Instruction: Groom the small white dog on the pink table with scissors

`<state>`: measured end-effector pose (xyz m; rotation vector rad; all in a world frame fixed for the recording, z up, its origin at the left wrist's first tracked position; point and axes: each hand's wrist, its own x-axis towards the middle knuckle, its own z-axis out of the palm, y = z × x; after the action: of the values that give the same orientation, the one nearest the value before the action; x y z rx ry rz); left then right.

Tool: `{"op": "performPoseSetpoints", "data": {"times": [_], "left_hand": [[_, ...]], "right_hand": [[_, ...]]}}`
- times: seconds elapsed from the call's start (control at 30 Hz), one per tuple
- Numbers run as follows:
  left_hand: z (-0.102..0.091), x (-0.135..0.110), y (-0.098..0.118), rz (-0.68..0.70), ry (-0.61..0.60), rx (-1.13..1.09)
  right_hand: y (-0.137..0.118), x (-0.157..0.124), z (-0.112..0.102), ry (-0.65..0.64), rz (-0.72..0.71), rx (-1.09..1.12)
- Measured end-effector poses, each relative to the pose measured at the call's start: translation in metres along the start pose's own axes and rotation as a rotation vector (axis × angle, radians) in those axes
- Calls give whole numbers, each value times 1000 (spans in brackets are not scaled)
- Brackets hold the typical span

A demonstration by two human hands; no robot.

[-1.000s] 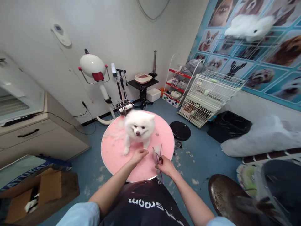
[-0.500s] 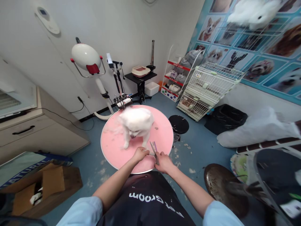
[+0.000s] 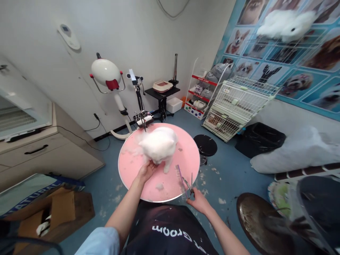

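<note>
Your left hand (image 3: 147, 170) is at the lowered head of the white dog (image 3: 160, 141), which stands on the round pink tabletop (image 3: 127, 177), a little left of its middle. That hand is partly open, palm up, fingers under the muzzle; fur and blur hide the fingertips, so you cannot tell whether they grip anything. The dog's face is turned down and mostly out of sight, its outline is smeared, and the legs farther from you are hidden behind its body.

Your right hand (image 3: 198, 200) is closed around the handles of the scissors (image 3: 191, 188) at the near right rim, blades spread. A purple comb (image 3: 181, 174) slants just beside them; its lower end overlaps the scissors, and how your fingers hold it is hard to make out. Its teeth blur into the pink.

A grey-white tuft of hair (image 3: 159, 186) lies near the front rim. The lettering on your black apron (image 3: 159, 244) is cut off by the bottom edge. The black stool (image 3: 205, 145), right of the tabletop, shows its seat but little of its base.
</note>
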<state>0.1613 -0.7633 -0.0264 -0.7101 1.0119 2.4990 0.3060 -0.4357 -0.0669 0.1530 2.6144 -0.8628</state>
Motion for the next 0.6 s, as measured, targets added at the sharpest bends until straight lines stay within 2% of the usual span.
{"op": "performPoseSetpoints", "data": {"times": [0.07, 0.17, 0.27, 0.4, 0.6], "left_hand": [[21, 1, -4, -66, -32, -119], [51, -3, -14, -133, -43, -180], [72, -7, -15, -62, -31, -266], [99, -5, -2, 60, -29, -305], [160, 13, 8, 79, 70, -273]], "right_hand": [[-7, 5, 10, 14, -36, 69], [-24, 14, 21, 33, -78, 145], [-39, 25, 30, 42, -96, 251], [-59, 41, 43, -9, -142, 498], [-94, 67, 67, -126, -53, 935]]}}
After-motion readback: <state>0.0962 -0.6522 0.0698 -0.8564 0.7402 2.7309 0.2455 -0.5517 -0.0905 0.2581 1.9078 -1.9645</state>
